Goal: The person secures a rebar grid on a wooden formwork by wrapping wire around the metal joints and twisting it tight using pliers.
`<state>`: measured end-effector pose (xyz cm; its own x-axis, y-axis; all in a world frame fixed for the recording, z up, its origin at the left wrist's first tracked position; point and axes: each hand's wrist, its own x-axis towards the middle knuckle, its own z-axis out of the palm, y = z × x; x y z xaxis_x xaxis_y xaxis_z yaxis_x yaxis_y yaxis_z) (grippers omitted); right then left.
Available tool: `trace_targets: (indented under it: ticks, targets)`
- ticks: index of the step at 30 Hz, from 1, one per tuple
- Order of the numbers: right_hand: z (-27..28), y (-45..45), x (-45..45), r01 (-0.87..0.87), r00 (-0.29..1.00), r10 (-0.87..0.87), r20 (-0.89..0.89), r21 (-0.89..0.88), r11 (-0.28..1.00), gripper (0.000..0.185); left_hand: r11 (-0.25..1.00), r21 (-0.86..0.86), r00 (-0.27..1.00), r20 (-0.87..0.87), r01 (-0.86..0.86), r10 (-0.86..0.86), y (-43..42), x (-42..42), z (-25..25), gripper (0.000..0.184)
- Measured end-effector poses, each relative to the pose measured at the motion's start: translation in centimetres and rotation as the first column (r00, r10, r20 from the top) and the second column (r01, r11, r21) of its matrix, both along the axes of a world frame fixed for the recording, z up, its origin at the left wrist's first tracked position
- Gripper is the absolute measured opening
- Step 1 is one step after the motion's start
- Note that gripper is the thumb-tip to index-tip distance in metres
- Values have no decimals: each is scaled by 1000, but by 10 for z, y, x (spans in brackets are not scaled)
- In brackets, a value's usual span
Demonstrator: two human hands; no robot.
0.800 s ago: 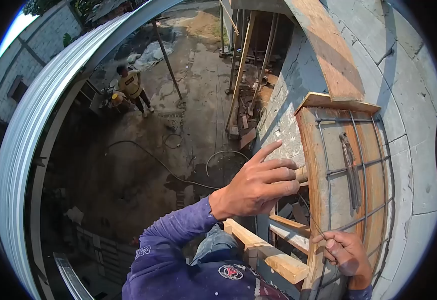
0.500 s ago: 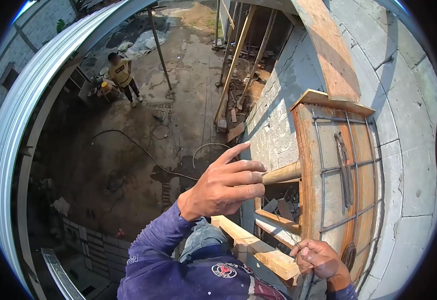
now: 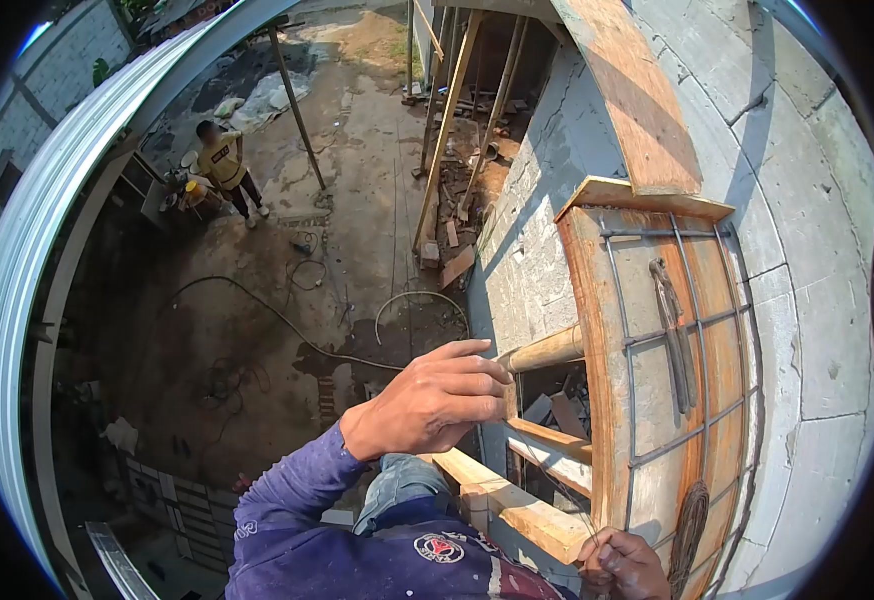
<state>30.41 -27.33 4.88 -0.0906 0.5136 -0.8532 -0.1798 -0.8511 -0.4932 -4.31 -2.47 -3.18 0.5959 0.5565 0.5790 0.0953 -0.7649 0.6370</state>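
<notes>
My left hand (image 3: 429, 397) is held over the drop, fingers bent and drawn together near a round wooden pole (image 3: 547, 350); a thin wire (image 3: 547, 470) runs down from around its fingertips. At the bottom right, my right hand (image 3: 622, 565) pinches the wire's lower part. Beside it is a wooden formwork box (image 3: 607, 400) with a grid of steel bars (image 3: 662, 338). Pincers (image 3: 674, 335) with dark handles lie on the grid. A coil of tie wire (image 3: 690, 525) hangs over the bars just right of my right hand.
A sawn timber beam (image 3: 517, 505) crosses below my left hand. A plywood strip (image 3: 637, 95) and a grey block wall (image 3: 817, 300) stand at right. Far below, a person (image 3: 225, 170) stands on the ground near a hose (image 3: 277, 320). Corrugated metal sheeting (image 3: 32, 260) curves along the left.
My right hand has moved down and left, off the grid's lower bars. My left hand has shifted left and slightly down, its raised index finger now lowered. The wire coil has come into view.
</notes>
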Motion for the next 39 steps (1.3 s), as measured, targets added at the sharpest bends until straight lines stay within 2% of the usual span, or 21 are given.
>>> trace_targets:
  ticks: [3, 5, 6, 7, 9, 11, 17, 20, 22, 25, 26, 27, 29, 30, 31, 33, 34, 35, 37, 38, 39]
  targets:
    - [14, -4, -13, 110, 976, -118, 181, 50, 993, 22, 997, -53, 997, -55, 56, -59, -5, 9, -21, 25]
    - [16, -10, -14, -35, 985, 29, 169, 34, 999, 17, 995, -96, 999, 2, 38, -38, 1, 9, -22, 25]
    - [23, -8, -31, -57, 973, 6, 231, 213, 975, 16, 998, -55, 999, 24, 40, -39, 7, 6, -20, 28]
    - [28, -8, -40, -47, 973, -2, 229, 206, 977, 16, 999, -16, 998, 46, 42, -42, 14, 2, -16, 31]
    - [29, -1, -47, -133, 813, -51, 580, 271, 953, 17, 999, 18, 999, 42, 32, -33, 17, 3, 2, 28]
    - [42, -5, -2, -122, 834, -75, 547, 315, 941, 19, 989, 95, 988, 89, 116, -124, 21, 14, 22, 17]
    - [63, 25, -36, -259, 683, 103, 724, 108, 960, 19, 984, 178, 988, 154, -33, 5, 35, 35, 26, 24]
    - [61, 22, -45, -236, 661, 136, 738, 32, 971, 19, 975, 135, 969, 197, -177, 149, 44, 16, 28, 20]
    - [59, 14, -34, -416, 612, 130, 780, 178, 892, 18, 964, 130, 959, 196, -231, 204, 46, 4, 29, 22]
    - [71, 20, -31, -532, 587, 221, 779, 166, 830, 17, 937, 121, 925, 245, -327, 291, 51, -11, 36, 21]
    - [77, 19, -38, -345, 703, 128, 700, 178, 922, 17, 924, 120, 902, 292, -363, 317, 55, -19, 36, 20]
    - [73, 15, -35, -342, 705, 133, 696, 170, 924, 17, 909, 113, 876, 337, -401, 344, 58, -28, 35, 20]
    - [58, 3, -30, -239, 884, 14, 467, 426, 872, 17, 890, 82, 834, 395, -449, 385, 63, -43, 40, 17]
    - [74, 24, -39, -119, 904, 12, 427, 224, 967, 18, 871, 132, 837, 375, -473, 398, 66, -53, 40, 14]
    - [83, 31, -39, -118, 905, 10, 425, 230, 966, 18, 870, 138, 839, 374, -473, 396, 66, -61, 40, 14]
    - [93, 39, -28, -543, 672, 187, 716, 305, 782, 18, 824, 133, 800, 365, -550, 475, 63, -79, 39, 13]
    - [95, 32, -16, -340, 839, 74, 539, 414, 844, 19, 827, 192, 827, 336, -528, 450, 64, -88, 40, 12]
    - [96, 26, -14, -341, 840, 80, 537, 407, 847, 19, 827, 186, 827, 331, -530, 455, 60, -88, 39, 12]
    - [101, 31, -23, -564, 635, 109, 765, 361, 743, 22, 823, 149, 824, 264, -548, 501, 56, -85, 38, 12]
    - [95, 30, -20, -570, 631, 110, 768, 363, 737, 22, 823, 145, 827, 239, -549, 510, 57, -88, 35, 12]
    - [86, 32, -15, -716, 417, 154, 896, 219, 663, 22, 817, 144, 820, 245, -558, 517, 58, -87, 32, 12]
